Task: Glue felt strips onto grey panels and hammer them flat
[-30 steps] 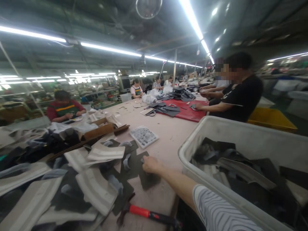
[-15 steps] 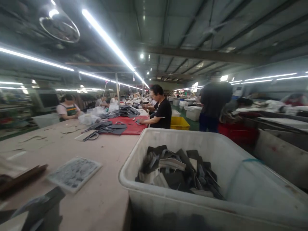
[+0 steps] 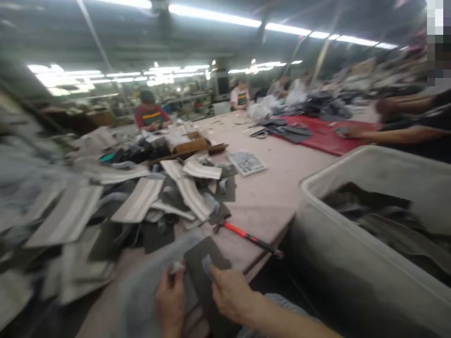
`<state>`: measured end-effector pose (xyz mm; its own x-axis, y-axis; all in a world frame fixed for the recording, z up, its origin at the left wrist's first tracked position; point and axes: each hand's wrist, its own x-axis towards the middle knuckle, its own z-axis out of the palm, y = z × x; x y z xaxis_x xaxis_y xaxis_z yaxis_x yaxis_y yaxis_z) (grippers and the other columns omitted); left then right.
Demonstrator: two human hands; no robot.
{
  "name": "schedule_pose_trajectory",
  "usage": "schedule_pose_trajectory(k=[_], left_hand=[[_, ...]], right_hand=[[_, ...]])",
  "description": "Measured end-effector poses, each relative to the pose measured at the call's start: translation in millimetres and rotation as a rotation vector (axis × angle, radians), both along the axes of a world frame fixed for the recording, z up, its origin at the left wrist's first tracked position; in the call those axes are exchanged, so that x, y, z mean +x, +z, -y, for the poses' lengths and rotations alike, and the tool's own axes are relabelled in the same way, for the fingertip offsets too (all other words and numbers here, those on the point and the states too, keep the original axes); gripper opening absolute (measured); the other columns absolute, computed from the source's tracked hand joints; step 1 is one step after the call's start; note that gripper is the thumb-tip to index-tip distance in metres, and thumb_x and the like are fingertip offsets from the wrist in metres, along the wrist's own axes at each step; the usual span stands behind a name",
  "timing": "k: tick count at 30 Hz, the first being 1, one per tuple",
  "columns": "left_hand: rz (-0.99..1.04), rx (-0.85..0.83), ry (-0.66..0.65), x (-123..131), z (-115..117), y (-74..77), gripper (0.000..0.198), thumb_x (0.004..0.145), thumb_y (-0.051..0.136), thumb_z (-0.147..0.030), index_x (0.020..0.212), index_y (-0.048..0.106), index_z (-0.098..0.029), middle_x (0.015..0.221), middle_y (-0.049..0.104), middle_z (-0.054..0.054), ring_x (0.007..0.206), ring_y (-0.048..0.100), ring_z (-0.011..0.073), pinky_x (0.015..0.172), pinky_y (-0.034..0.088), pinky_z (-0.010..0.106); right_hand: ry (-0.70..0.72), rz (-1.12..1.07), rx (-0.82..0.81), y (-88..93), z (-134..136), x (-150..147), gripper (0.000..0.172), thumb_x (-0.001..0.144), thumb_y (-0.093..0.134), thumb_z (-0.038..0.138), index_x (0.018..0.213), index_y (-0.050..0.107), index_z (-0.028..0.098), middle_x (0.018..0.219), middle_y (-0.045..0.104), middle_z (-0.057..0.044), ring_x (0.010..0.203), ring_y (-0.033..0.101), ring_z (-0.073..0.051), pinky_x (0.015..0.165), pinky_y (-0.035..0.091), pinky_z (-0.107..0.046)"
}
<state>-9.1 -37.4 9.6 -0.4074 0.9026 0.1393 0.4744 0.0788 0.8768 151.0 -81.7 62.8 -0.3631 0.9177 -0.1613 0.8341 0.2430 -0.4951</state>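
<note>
Newly in view since the earlier frame, the right hand (image 3: 232, 292) grips one grey loop (image 3: 206, 264) on one dark panel (image 3: 198, 272), its long axis running far left to near right between the hands; the left hand (image 3: 171, 296), farther off, pinches one small grey piece (image 3: 176, 267); one hammer (image 3: 244, 233) lies beyond, one white bin (image 3: 329, 239) right

The right hand (image 3: 230, 291) partly hides the dark panel (image 3: 204, 293); the left hand (image 3: 171, 295) holds a blurred pale piece (image 3: 176, 267); the right edge cuts the white bin (image 3: 338, 253).

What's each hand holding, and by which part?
Right hand: a dark panel, by its grey strap. Left hand: a small pale piece, part unclear.
</note>
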Motion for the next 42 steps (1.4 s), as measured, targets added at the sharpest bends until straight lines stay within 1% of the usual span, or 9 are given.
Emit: schedule_pose_trajectory(k=[2, 4, 11, 15, 19, 29, 36, 39, 42], left_hand=[[0.093, -0.036, 0.066, -25, 11, -9.8, 0.035, 0.087, 0.066, -0.046, 0.106, 0.069, -0.017, 0.096, 0.076, 0.008, 0.09, 0.073, 0.0247, 0.082, 0.059, 0.037], [0.249, -0.01, 0.058, -31, 13, -13.1, 0.04, 0.081, 0.067, -0.048, 0.105, 0.069, -0.017, 0.097, 0.078, 0.009, 0.092, 0.074, 0.0266, 0.084, 0.058, 0.036], [0.452, 0.073, -0.055, -8, -11, -0.2, 0.036, 0.079, 0.074, -0.045, 0.1, 0.071, -0.016, 0.097, 0.078, 0.009, 0.09, 0.073, 0.023, 0.084, 0.057, 0.032], [0.509, 0.051, -0.1, -2, -25, -5.8, 0.035, 0.078, 0.076, -0.044, 0.1, 0.071, -0.016, 0.095, 0.077, 0.008, 0.087, 0.072, 0.0222, 0.082, 0.056, 0.032], [0.528, 0.023, -0.131, 1, -30, -13.5, 0.034, 0.08, 0.074, -0.043, 0.1, 0.07, -0.016, 0.096, 0.077, 0.008, 0.086, 0.071, 0.0207, 0.081, 0.054, 0.03], [0.521, 0.005, -0.192, 5, -32, -17.0, 0.032, 0.084, 0.071, -0.043, 0.102, 0.07, -0.018, 0.1, 0.077, 0.008, 0.092, 0.072, 0.0218, 0.085, 0.054, 0.031], [0.498, -0.008, -0.202, 4, -31, -19.7, 0.027, 0.086, 0.068, -0.039, 0.103, 0.07, -0.018, 0.101, 0.077, 0.008, 0.093, 0.072, 0.0221, 0.087, 0.053, 0.031], [0.451, -0.006, -0.212, 4, -32, -17.7, 0.023, 0.087, 0.066, -0.035, 0.101, 0.07, -0.018, 0.099, 0.077, 0.007, 0.092, 0.071, 0.0218, 0.086, 0.053, 0.031], [0.405, 0.003, -0.229, 3, -33, -18.4, 0.021, 0.087, 0.066, -0.034, 0.099, 0.07, -0.018, 0.097, 0.077, 0.007, 0.091, 0.071, 0.0224, 0.086, 0.053, 0.032]], right_hand=[[-0.01, 0.042, -0.054, -7.4, -2, -4, 0.046, 0.093, 0.045, 0.021, 0.136, 0.057, 0.01, 0.102, 0.074, -0.017, 0.093, 0.072, -0.027, 0.082, 0.053, -0.034], [-0.015, 0.073, -0.072, -11.0, -7, -3, 0.05, 0.094, 0.042, 0.023, 0.141, 0.053, 0.009, 0.105, 0.074, -0.019, 0.096, 0.072, -0.028, 0.084, 0.052, -0.036], [0.039, 0.135, -0.086, -7.1, -12, 0, 0.048, 0.095, 0.038, 0.022, 0.138, 0.055, 0.011, 0.106, 0.074, -0.015, 0.096, 0.071, -0.028, 0.083, 0.051, -0.035], [0.055, 0.129, -0.099, -8.6, -15, 1, 0.047, 0.096, 0.038, 0.023, 0.138, 0.054, 0.012, 0.105, 0.074, -0.014, 0.095, 0.071, -0.028, 0.082, 0.05, -0.036], [0.054, 0.1, -0.106, -13.3, -14, 2, 0.046, 0.096, 0.038, 0.023, 0.138, 0.054, 0.012, 0.106, 0.074, -0.014, 0.096, 0.071, -0.029, 0.083, 0.05, -0.037], [0.056, 0.045, -0.116, -21.3, -15, 7, 0.047, 0.095, 0.038, 0.024, 0.138, 0.055, 0.012, 0.108, 0.074, -0.014, 0.098, 0.071, -0.029, 0.085, 0.051, -0.039], [0.051, -0.043, -0.159, -15.1, -16, 10, 0.048, 0.097, 0.043, 0.029, 0.14, 0.054, 0.01, 0.114, 0.072, -0.016, 0.102, 0.07, -0.03, 0.089, 0.051, -0.042], [0.042, -0.174, -0.147, -10.2, -25, 21, 0.043, 0.099, 0.044, 0.035, 0.133, 0.06, 0.014, 0.116, 0.071, -0.013, 0.107, 0.068, -0.027, 0.092, 0.05, -0.039], [-0.07, -0.198, -0.021, -9.9, -47, 45, 0.037, 0.1, 0.042, 0.036, 0.121, 0.065, 0.017, 0.109, 0.07, -0.011, 0.099, 0.067, -0.023, 0.088, 0.05, -0.034]])
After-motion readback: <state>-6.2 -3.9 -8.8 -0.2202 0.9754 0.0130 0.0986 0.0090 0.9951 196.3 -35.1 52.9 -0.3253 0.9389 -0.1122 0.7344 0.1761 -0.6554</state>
